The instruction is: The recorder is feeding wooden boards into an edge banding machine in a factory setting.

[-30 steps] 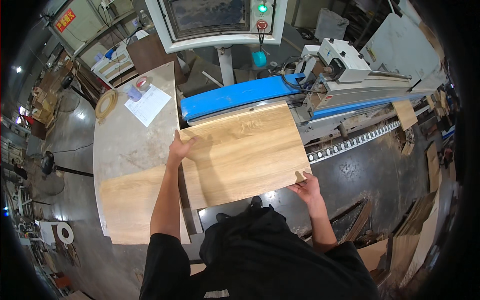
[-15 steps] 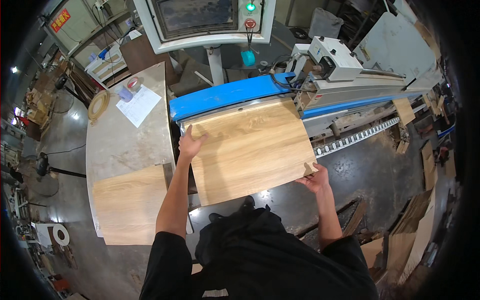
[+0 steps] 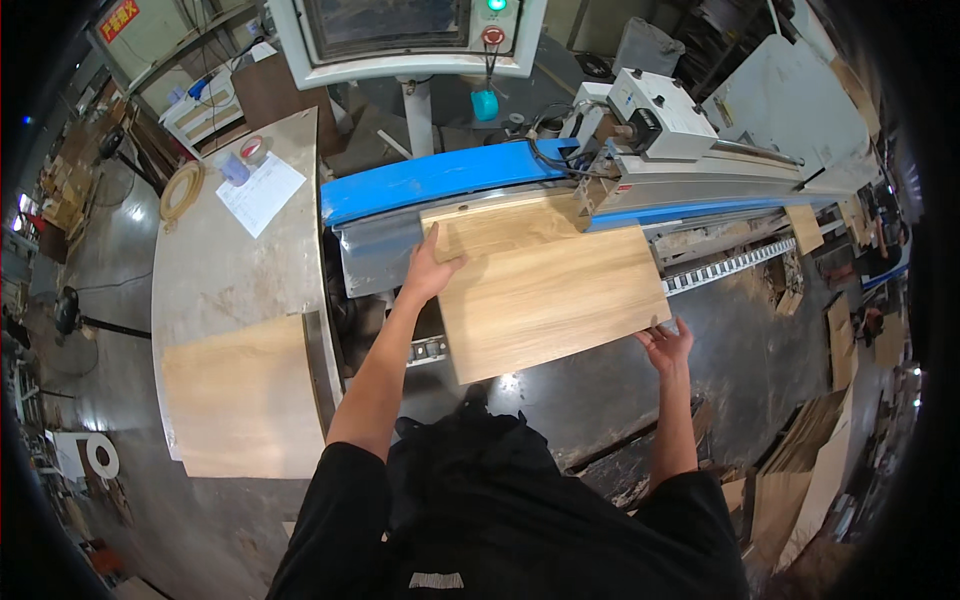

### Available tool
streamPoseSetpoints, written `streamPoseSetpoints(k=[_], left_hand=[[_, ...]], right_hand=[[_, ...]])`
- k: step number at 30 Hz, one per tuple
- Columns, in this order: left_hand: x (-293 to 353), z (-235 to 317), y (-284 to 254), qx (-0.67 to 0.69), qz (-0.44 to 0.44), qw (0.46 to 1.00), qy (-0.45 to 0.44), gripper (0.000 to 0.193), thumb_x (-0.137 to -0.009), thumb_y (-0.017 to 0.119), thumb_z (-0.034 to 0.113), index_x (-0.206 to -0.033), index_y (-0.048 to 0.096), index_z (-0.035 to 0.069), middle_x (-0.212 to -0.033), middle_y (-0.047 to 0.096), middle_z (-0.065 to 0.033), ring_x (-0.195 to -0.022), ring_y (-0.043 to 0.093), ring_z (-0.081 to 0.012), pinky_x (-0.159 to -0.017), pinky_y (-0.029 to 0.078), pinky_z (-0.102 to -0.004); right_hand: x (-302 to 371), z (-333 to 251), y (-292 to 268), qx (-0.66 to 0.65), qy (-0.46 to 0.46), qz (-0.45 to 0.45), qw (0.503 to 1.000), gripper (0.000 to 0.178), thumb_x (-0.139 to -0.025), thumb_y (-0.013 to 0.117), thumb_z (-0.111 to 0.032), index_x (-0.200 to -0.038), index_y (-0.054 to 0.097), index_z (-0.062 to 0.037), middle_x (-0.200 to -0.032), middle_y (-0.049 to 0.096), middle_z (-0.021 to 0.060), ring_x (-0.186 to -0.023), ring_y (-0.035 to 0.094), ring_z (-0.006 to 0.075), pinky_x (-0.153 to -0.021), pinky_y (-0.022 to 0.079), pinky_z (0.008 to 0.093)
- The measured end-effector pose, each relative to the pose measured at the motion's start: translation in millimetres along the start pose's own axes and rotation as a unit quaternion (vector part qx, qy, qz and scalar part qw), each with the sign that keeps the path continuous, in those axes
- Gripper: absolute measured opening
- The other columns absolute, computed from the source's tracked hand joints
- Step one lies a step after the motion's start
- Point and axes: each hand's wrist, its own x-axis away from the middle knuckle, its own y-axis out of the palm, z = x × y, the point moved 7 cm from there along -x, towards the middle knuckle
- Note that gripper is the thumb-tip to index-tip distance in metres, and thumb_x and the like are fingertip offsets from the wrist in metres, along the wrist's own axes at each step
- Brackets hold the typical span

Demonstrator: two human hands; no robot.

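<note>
A light wood-grain panel (image 3: 550,290) lies flat along the front of a long machine (image 3: 690,190), its far right part tucked beneath the machine's beam. My left hand (image 3: 430,272) is closed on the panel's left edge near the far corner, thumb on the top face. At the near right corner, my right hand (image 3: 668,348) grips the edge, with some fingers hidden underneath. Behind the panel runs a blue guard (image 3: 450,182). A grey metal infeed surface (image 3: 380,255) shows to the left of my left hand.
On the left, a worktable (image 3: 240,270) carries another wood-grain panel (image 3: 240,400), a paper sheet (image 3: 262,195), tape rolls and a coiled band (image 3: 181,190). A control screen (image 3: 390,35) stands ahead. The roller track (image 3: 730,265) extends right; board offcuts (image 3: 800,470) lean at lower right.
Both hands have slid the panel to the right along the machine, its far right part going under the beam. More of the grey infeed surface shows at left. The view has shifted slightly.
</note>
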Motion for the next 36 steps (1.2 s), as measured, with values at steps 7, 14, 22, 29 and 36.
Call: streamPoseSetpoints(k=[7, 14, 22, 29, 36], left_hand=[[132, -66, -123, -0.085, 0.223, 0.964, 0.114, 0.086, -0.087, 0.077, 0.031, -0.156, 0.037, 0.0, -0.157, 0.028, -0.0393, -0.148, 0.025, -0.0542, -0.123, 0.022, -0.0579], [366, -404, -342, -0.267, 0.4, 0.815, -0.325, 0.092, -0.094, 0.064, 0.058, -0.16, 0.032, 0.003, -0.161, 0.024, -0.0393, -0.15, 0.024, -0.0527, -0.123, 0.024, -0.0562], [436, -488, -462, -0.296, 0.341, 0.781, -0.431, 0.108, -0.083, 0.063, 0.078, -0.159, 0.037, 0.005, -0.159, 0.034, -0.0316, -0.149, 0.03, -0.0467, -0.122, 0.024, -0.0582], [436, -473, -463, -0.313, 0.347, 0.786, -0.405, 0.111, -0.078, 0.07, 0.077, -0.157, 0.04, 0.006, -0.152, 0.041, -0.0309, -0.141, 0.039, -0.0467, -0.118, 0.03, -0.0561], [427, -448, -429, -0.297, 0.366, 0.81, -0.349, 0.109, -0.076, 0.079, 0.068, -0.156, 0.039, 0.005, -0.148, 0.04, -0.0378, -0.138, 0.039, -0.0518, -0.115, 0.035, -0.0564]], right_hand=[[47, 128, -51, -0.003, -0.06, 0.104, 0.993, 0.033, -0.103, 0.054, -0.032, -0.082, 0.053, -0.0067, -0.084, 0.061, 0.0086, -0.092, 0.061, 0.0291, -0.088, 0.051, 0.0388], [116, 310, 78, 0.183, 0.104, -0.046, 0.977, 0.041, -0.103, 0.054, -0.018, -0.132, 0.052, 0.0114, -0.127, 0.064, 0.0261, -0.122, 0.063, 0.0401, -0.107, 0.052, 0.0489], [146, 486, 200, 0.449, 0.254, -0.316, 0.796, 0.038, -0.105, 0.059, -0.019, -0.136, 0.058, 0.0032, -0.126, 0.068, 0.0171, -0.115, 0.069, 0.0251, -0.097, 0.057, 0.0354], [175, 573, 218, 0.547, 0.271, -0.345, 0.713, 0.05, -0.103, 0.064, -0.032, -0.139, 0.056, 0.0021, -0.117, 0.069, 0.0123, -0.107, 0.069, 0.0208, -0.091, 0.057, 0.0351], [171, 552, 227, 0.508, 0.295, -0.327, 0.74, 0.044, -0.106, 0.06, -0.027, -0.14, 0.053, -0.0006, -0.123, 0.065, 0.0116, -0.111, 0.068, 0.0236, -0.095, 0.057, 0.0375]])
